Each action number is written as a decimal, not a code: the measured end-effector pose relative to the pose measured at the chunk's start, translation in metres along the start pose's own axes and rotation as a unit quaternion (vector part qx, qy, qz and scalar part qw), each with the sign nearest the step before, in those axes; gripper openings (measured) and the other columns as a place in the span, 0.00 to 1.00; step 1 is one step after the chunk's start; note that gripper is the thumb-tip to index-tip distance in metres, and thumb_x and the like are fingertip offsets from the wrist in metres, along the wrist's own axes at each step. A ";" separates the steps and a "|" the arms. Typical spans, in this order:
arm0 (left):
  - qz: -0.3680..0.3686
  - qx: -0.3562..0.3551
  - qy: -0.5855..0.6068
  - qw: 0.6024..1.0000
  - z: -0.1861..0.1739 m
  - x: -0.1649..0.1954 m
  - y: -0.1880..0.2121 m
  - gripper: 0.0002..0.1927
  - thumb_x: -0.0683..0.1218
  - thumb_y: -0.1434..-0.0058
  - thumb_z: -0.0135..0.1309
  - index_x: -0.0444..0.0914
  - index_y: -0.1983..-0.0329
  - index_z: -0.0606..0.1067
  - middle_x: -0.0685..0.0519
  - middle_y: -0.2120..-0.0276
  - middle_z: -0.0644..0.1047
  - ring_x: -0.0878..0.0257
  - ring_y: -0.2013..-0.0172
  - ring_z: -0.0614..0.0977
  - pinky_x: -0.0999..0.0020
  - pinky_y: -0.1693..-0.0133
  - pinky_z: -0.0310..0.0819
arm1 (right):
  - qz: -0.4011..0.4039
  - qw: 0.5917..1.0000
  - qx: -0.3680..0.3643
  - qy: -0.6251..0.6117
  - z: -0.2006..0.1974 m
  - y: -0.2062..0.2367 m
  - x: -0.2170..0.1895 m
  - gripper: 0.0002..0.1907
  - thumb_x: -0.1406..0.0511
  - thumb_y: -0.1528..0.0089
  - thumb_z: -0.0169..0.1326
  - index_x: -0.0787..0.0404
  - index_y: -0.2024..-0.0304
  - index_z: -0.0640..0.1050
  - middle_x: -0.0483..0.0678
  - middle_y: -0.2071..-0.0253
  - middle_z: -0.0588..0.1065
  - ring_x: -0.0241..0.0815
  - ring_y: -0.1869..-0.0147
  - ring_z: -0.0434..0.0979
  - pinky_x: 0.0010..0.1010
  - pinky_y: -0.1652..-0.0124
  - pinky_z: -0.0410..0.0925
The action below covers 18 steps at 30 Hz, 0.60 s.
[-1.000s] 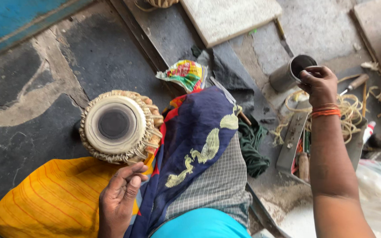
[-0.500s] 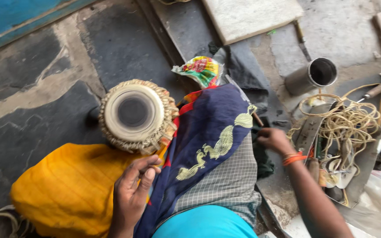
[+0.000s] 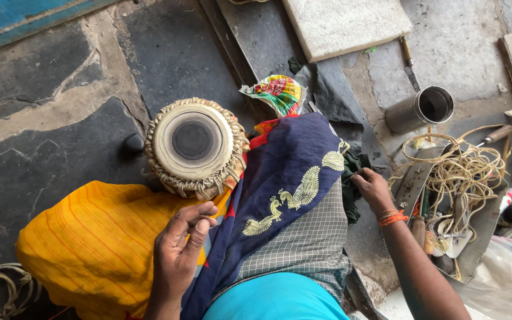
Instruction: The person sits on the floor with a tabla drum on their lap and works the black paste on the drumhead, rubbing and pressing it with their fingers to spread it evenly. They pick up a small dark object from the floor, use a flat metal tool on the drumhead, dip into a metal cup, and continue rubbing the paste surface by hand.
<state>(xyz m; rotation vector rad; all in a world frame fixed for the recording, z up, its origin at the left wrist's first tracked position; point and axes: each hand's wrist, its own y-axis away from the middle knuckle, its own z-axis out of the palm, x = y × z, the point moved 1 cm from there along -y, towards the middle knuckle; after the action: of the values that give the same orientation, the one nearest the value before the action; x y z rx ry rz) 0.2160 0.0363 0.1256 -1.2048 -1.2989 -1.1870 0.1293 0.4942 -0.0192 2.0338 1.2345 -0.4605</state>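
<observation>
Since the earlier frames, the right hand (image 3: 373, 188) has drawn back from the steel cup (image 3: 420, 109) at upper right and come down to the dark green cloth (image 3: 351, 178) beside the knee, right of centre.

Head view, the only one. The right hand lies on that cloth with fingers curled over it; whether it actually pinches the fabric cannot be told. Orange thread bands (image 3: 391, 217) circle the wrist.

The left hand (image 3: 180, 249), lower centre, is half-curled, thumb laid against the fingertips, holding nothing visible. It rests over the yellow cloth (image 3: 90, 243) on the lap.

The small drum (image 3: 192, 145), with pale skin, black centre patch and braided lacing round its rim, stands head-up at centre left, propped against the blue patterned drape (image 3: 294, 172) and touching the yellow cloth. Neither hand touches it.

A tray of tools (image 3: 440, 213) with coiled cord (image 3: 463, 166) lies at right on the stone floor (image 3: 60, 77).

Judgement: a fetching step, with work on the drum paused. Next move calls for a firm grip on the cloth and a steadying left hand at the drum.
</observation>
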 end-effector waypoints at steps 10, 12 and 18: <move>-0.001 0.014 0.071 0.997 -0.008 0.002 -0.003 0.15 0.43 0.30 0.51 0.31 0.44 0.76 0.50 0.53 0.81 0.66 0.56 0.82 0.71 0.50 0.77 | -0.008 0.991 0.046 0.123 0.016 0.009 -0.012 0.20 0.51 0.37 0.56 0.61 0.60 0.80 0.57 0.65 0.79 0.52 0.61 0.79 0.41 0.58 0.69; 0.008 0.030 0.099 0.995 -0.014 0.005 -0.006 0.15 0.42 0.29 0.51 0.30 0.44 0.75 0.50 0.52 0.80 0.66 0.55 0.82 0.70 0.49 0.76 | -0.004 0.983 0.043 0.181 0.011 0.011 -0.014 0.25 0.48 0.37 0.61 0.66 0.62 0.80 0.58 0.63 0.79 0.53 0.58 0.80 0.41 0.56 0.70; 0.040 0.069 0.056 0.995 -0.033 0.020 -0.017 0.14 0.41 0.28 0.50 0.30 0.43 0.75 0.49 0.52 0.81 0.65 0.54 0.80 0.70 0.47 0.75 | -0.088 0.993 -0.018 0.071 -0.009 0.009 -0.004 0.18 0.58 0.41 0.60 0.59 0.52 0.83 0.48 0.58 0.83 0.40 0.56 0.82 0.33 0.55 0.71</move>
<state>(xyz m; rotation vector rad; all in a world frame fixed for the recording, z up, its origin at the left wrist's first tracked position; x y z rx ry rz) 0.1991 0.0042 0.1465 -1.0649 -1.2177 -1.0738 0.1347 0.4959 -0.0068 1.9639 1.5066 -0.3786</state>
